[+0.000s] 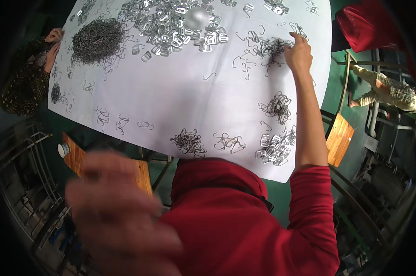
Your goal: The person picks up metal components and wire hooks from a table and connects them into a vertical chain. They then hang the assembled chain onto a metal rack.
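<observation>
My right hand (298, 53) reaches far across the white table (180, 96), its fingers curled into a loose heap of thin wire hooks (268, 47) near the far right edge. Blurred and close to the camera at lower left, my left hand (120, 216) is raised off the table; what it holds, if anything, cannot be made out. Near me lie small clusters of hooks (188, 141) (276, 106) and a little heap of flat metal buckles (274, 148).
A big dark mound of hooks (97, 40) and a spread of shiny buckles (176, 25) fill the far side. Another person's hands (54, 43) work at the left edge. Wooden stools (339, 138) (77, 156) flank the table, and someone sits at right (387, 89).
</observation>
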A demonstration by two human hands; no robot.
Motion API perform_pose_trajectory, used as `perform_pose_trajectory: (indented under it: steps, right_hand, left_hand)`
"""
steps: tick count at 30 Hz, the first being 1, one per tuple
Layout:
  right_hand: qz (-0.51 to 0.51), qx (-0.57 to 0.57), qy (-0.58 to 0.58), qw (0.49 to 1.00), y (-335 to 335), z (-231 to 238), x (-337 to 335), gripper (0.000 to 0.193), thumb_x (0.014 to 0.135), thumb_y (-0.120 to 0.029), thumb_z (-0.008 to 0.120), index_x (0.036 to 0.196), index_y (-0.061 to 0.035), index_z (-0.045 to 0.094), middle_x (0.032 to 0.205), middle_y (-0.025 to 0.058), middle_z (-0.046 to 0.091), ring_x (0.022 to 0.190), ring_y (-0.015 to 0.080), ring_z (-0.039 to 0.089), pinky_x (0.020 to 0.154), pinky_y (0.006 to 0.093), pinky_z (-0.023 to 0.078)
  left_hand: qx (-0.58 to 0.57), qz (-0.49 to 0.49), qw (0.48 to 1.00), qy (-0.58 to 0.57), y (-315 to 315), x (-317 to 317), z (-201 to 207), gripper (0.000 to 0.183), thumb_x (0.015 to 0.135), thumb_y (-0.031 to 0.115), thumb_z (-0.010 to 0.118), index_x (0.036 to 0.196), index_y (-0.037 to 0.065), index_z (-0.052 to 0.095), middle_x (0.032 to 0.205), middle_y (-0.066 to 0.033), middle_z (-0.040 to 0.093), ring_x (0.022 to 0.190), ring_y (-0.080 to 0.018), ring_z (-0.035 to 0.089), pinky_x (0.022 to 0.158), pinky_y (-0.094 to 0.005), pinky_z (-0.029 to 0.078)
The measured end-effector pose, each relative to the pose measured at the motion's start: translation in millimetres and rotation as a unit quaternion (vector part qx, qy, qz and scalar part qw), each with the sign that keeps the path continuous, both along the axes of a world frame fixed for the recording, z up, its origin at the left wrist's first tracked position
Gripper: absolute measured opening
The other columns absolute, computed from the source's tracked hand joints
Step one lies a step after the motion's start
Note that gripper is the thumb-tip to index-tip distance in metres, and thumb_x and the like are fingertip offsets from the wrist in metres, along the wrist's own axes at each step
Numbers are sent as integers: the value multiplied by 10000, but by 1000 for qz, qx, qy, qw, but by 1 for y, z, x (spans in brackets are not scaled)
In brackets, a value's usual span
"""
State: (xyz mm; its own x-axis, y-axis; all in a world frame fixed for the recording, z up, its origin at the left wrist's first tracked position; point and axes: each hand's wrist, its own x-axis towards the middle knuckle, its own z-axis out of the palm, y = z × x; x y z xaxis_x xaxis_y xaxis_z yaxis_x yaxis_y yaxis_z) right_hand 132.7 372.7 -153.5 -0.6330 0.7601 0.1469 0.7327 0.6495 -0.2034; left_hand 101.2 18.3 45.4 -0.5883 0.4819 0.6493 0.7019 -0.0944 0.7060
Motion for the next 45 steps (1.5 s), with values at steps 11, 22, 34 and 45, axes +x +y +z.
perform_pose_trajectory:
  steps: [11, 22, 34, 45]
  right_hand:
    - [252, 16, 9, 968, -12, -71, -79, 450, 819, -13, 385, 1243, -123, 486, 1364, 54, 405, 1222, 264, 422, 991, 414, 375]
    - [176, -155, 144, 961, -56, -24, -7, 95, 792, -111, 610, 865, -76, 660, 834, 101, 598, 753, 261, 599, 675, 374, 469]
    - [183, -218, -65, 957, -91, -28, -33, 125, 752, -206, 661, 828, -108, 654, 894, 89, 610, 808, 271, 612, 721, 385, 481]
    - [369, -121, -60, 920, -157, -30, -23, 61, 776, -113, 558, 783, -56, 580, 863, 89, 540, 843, 243, 574, 694, 363, 492]
  left_hand:
    - [-320, 199, 925, -51, -75, -35, -218, 393, 794, -62, 392, 1151, -16, 549, 1173, -158, 536, 1136, -325, 474, 952, -385, 367]
    - [-348, 224, 910, -37, -88, -22, -251, 432, 866, 50, 445, 1282, -47, 380, 1292, -206, 427, 1261, -371, 335, 1041, -490, 219]
    - [-320, 238, 917, -22, -91, -21, -255, 419, 846, 56, 481, 1252, -32, 427, 1240, -189, 467, 1223, -370, 376, 1022, -488, 260]
    - [-259, 232, 937, -21, -62, -23, -239, 393, 844, 26, 484, 1231, -33, 444, 1235, -187, 471, 1218, -359, 381, 1009, -440, 291]
